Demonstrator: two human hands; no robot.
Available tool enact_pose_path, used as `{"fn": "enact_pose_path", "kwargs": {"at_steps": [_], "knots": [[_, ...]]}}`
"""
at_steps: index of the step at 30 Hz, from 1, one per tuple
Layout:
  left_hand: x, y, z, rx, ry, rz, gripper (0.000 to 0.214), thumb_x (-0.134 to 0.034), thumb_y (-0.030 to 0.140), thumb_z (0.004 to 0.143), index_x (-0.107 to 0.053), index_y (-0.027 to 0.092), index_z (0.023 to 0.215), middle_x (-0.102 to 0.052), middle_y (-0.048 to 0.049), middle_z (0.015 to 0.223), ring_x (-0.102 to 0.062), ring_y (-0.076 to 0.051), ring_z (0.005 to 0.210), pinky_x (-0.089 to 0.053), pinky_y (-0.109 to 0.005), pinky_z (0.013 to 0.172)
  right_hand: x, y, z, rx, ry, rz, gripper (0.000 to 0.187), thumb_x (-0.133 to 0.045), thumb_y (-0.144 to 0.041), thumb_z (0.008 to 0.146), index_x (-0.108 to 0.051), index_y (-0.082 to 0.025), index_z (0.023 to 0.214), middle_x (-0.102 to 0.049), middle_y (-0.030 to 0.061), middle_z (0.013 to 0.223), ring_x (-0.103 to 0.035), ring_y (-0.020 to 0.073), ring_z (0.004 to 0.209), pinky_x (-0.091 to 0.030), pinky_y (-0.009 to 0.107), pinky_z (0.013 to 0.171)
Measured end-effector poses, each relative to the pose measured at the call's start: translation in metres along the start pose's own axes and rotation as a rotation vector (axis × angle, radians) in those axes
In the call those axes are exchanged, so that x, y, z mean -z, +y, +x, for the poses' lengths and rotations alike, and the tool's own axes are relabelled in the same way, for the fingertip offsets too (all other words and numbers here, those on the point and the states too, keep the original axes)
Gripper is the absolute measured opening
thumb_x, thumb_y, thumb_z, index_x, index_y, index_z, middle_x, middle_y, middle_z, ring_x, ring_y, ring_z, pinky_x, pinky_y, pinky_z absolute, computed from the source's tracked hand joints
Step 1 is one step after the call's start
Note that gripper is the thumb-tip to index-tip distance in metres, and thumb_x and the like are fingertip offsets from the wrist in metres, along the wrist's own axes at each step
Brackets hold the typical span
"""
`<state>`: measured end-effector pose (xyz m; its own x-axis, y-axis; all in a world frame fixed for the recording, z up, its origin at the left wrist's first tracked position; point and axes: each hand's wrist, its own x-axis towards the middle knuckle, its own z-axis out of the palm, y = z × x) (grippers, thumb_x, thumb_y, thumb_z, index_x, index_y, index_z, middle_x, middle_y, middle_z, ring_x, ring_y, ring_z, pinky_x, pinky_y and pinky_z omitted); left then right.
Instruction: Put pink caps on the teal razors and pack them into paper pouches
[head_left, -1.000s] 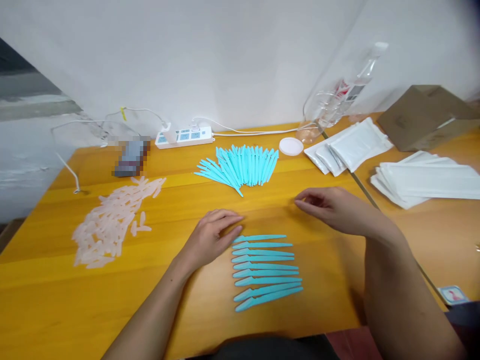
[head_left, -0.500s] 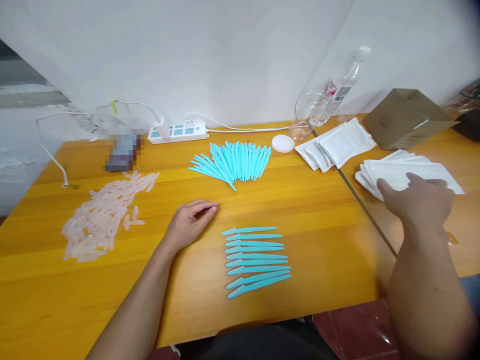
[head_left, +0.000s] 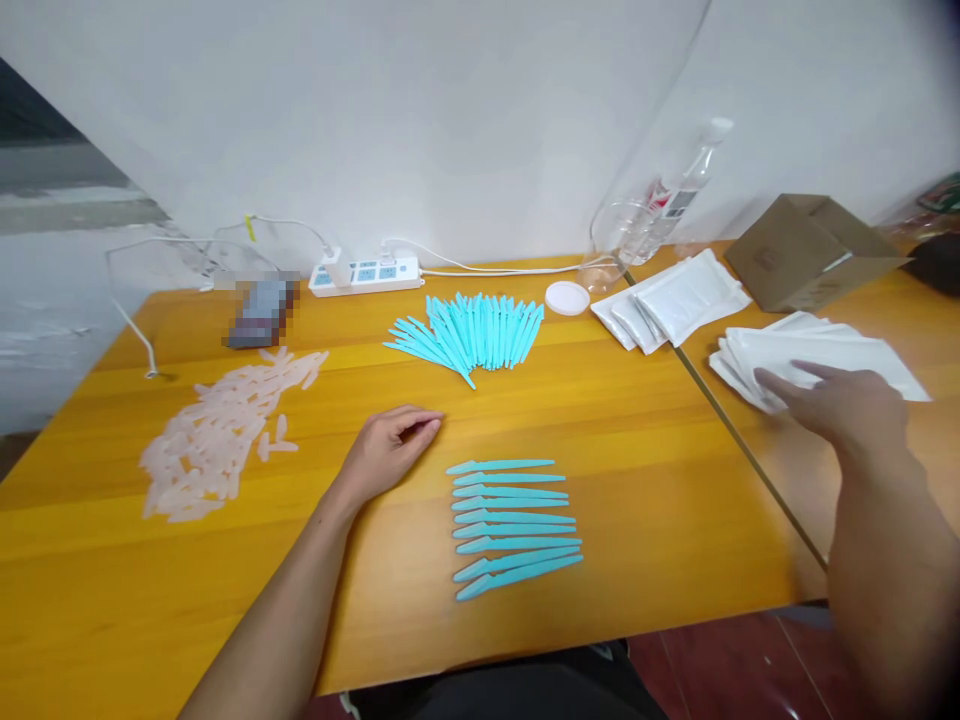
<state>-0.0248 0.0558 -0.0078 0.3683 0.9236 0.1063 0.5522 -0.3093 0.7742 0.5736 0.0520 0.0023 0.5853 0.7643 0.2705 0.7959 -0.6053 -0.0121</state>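
My left hand [head_left: 386, 447] rests on the yellow table [head_left: 637, 450], fingers loosely curled, holding nothing. It lies just left of a neat row of several turquoise plastic pieces [head_left: 514, 525]. My right hand [head_left: 844, 405] reaches to the right onto a stack of long white packets [head_left: 817, 355] on the neighbouring table; thumb and fingers close on the edge of the top packet. A fan of many more turquoise pieces [head_left: 469, 335] lies further back in the middle.
A heap of pale pink plastic caps [head_left: 225, 435] lies at the left. At the back stand a power strip [head_left: 367, 272], a blurred dark object [head_left: 259, 312], a white lid [head_left: 567, 297], a clear bottle [head_left: 660, 215], smaller white pouches [head_left: 675, 300] and a cardboard box [head_left: 814, 250].
My right hand has swung from the middle of the table over to the white packets at the right. My left hand has drawn back a little from the row of turquoise pieces.
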Motion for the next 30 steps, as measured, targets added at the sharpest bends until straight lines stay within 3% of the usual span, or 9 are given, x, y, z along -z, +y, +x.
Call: {"fn": "enact_pose_path", "kwargs": {"at_steps": [4,9,12,15,19,22,25,28,30], "knots": [[0.001,-0.001,-0.001,-0.001,-0.003,-0.006,0.030,-0.057,0.040,0.096,-0.076,0.021,0.107,-0.076,-0.0080,0.108,-0.070,-0.020,0.095,-0.054,-0.031,0.085,0.005,-0.011,0.005,-0.110,-0.342,-0.005,0.038,-0.077,-0.048,0.067,-0.082,-0.023,0.095,-0.074,0.0185,0.098,-0.056,0.0264,0.066,-0.037,0.038,0.062],[0.001,-0.001,-0.001,0.008,0.006,-0.022,0.030,-0.058,0.041,0.095,-0.077,0.021,0.105,-0.076,-0.0083,0.105,-0.070,-0.020,0.092,-0.054,-0.031,0.083,0.021,-0.017,0.005,-0.223,-0.133,0.026,0.021,-0.075,-0.034,0.069,-0.082,-0.017,0.079,-0.074,0.0181,0.076,-0.055,0.0259,0.060,-0.038,0.039,0.062],[-0.002,0.027,0.006,0.046,0.138,-0.135,0.033,-0.065,0.044,0.091,-0.075,0.019,0.110,-0.075,-0.0086,0.106,-0.069,-0.019,0.092,-0.055,-0.031,0.086,0.052,-0.041,-0.022,-0.233,0.115,0.147,0.017,-0.075,-0.029,0.067,-0.082,-0.017,0.076,-0.071,0.0127,0.063,-0.055,0.0239,0.052,-0.040,0.038,0.059],[-0.015,0.080,0.027,0.134,0.122,-0.531,0.052,-0.069,0.048,0.087,-0.062,0.018,0.130,-0.071,-0.0112,0.120,-0.071,-0.020,0.096,-0.058,-0.033,0.085,0.092,-0.095,-0.082,0.115,0.394,0.439,0.024,-0.071,-0.036,0.074,-0.082,-0.018,0.086,-0.075,0.0094,0.072,-0.064,0.0216,0.061,-0.045,0.032,0.060],[-0.047,0.134,0.066,0.242,-0.215,-0.876,0.058,-0.072,0.041,0.087,-0.051,0.017,0.136,-0.071,-0.0158,0.120,-0.074,-0.021,0.087,-0.061,-0.035,0.075,0.123,-0.175,-0.163,0.587,0.232,0.714,0.020,-0.065,-0.033,0.084,-0.075,-0.019,0.074,-0.069,0.0042,0.064,-0.061,0.0157,0.056,-0.043,0.027,0.059],[-0.066,0.137,0.086,0.260,-0.175,-0.868,0.036,-0.067,0.019,0.086,-0.057,0.013,0.120,-0.075,-0.0101,0.096,-0.070,-0.015,0.068,-0.057,-0.027,0.063,0.117,-0.200,-0.187,0.668,0.079,0.740,0.024,-0.060,-0.036,0.091,-0.073,-0.020,0.078,-0.069,0.0055,0.069,-0.063,0.0181,0.063,-0.046,0.031,0.066],[-0.069,0.126,0.091,0.219,-0.152,-0.801,0.031,-0.063,0.013,0.083,-0.059,0.014,0.114,-0.073,-0.0044,0.085,-0.067,-0.013,0.064,-0.053,-0.023,0.059,0.101,-0.198,-0.183,0.844,0.039,0.641,0.043,-0.068,-0.051,0.084,-0.069,-0.019,0.113,-0.070,0.0164,0.111,-0.063,0.0327,0.105,-0.045,0.045,0.091],[-0.059,0.118,0.089,0.154,-0.372,-0.799,0.035,-0.062,0.013,0.080,-0.059,0.017,0.115,-0.071,-0.0023,0.082,-0.067,-0.014,0.066,-0.052,-0.023,0.061,0.084,-0.194,-0.169,1.009,0.007,0.535,0.090,-0.074,-0.052,0.076,-0.039,-0.014,0.149,-0.048,0.0247,0.145,-0.039,0.0438,0.137,-0.024,0.061,0.111],[-0.053,0.114,0.089,0.146,-0.503,-0.774,0.042,-0.061,0.011,0.076,-0.058,0.017,0.118,-0.071,-0.0035,0.086,-0.068,-0.015,0.071,-0.053,-0.024,0.063,0.072,-0.196,-0.161,1.025,-0.053,0.548,0.089,-0.069,-0.042,0.081,-0.028,-0.011,0.153,-0.051,0.0256,0.141,-0.044,0.0416,0.132,-0.027,0.060,0.110]]}}
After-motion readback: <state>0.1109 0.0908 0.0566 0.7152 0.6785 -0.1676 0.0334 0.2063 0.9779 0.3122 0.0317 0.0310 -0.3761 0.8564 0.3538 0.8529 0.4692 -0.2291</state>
